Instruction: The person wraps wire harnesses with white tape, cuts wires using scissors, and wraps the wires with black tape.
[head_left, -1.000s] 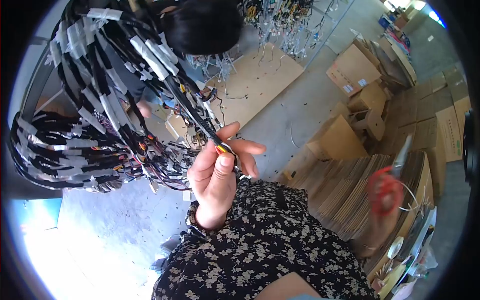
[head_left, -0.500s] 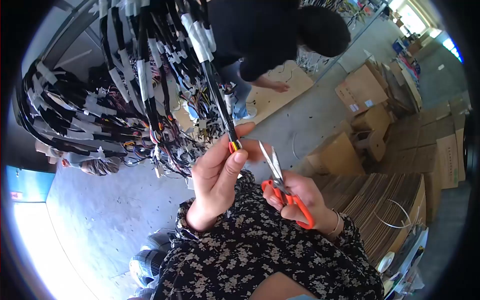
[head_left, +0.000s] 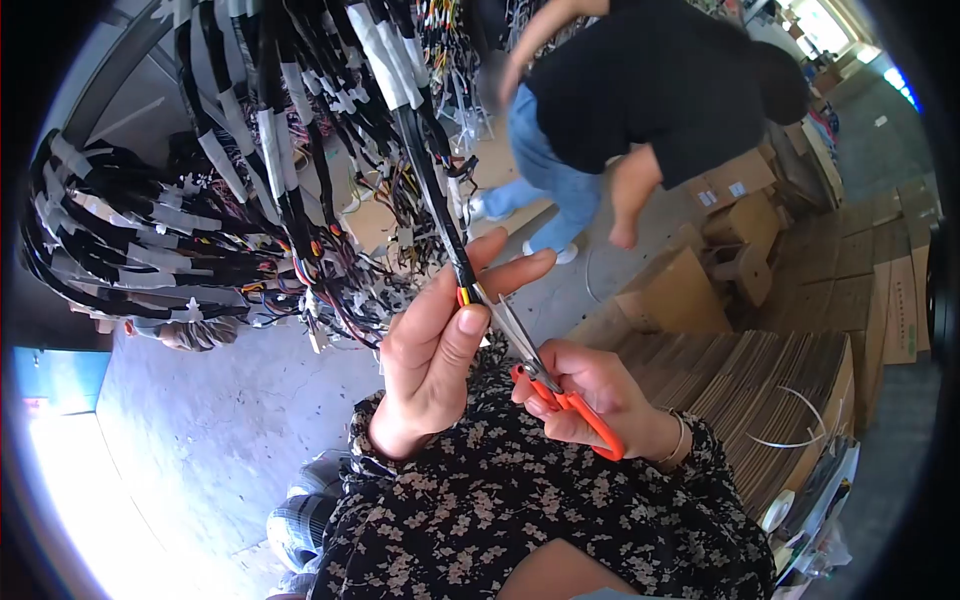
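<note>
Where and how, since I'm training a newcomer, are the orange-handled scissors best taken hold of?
Probably by the orange handles, coming from the person's lower right, where the right hand holds them. The blades slant up and left toward the left hand and black-wrapped cable, so the handle end seems safer.

My scissors (head_left: 542,378) – orange handles (head_left: 598,428), silver blades (head_left: 518,337). My wire bundle (head_left: 436,207) – black wrap, white tape (head_left: 385,55), red and yellow wires (head_left: 464,297). My top (head_left: 480,510): black, pale floral print.
</note>
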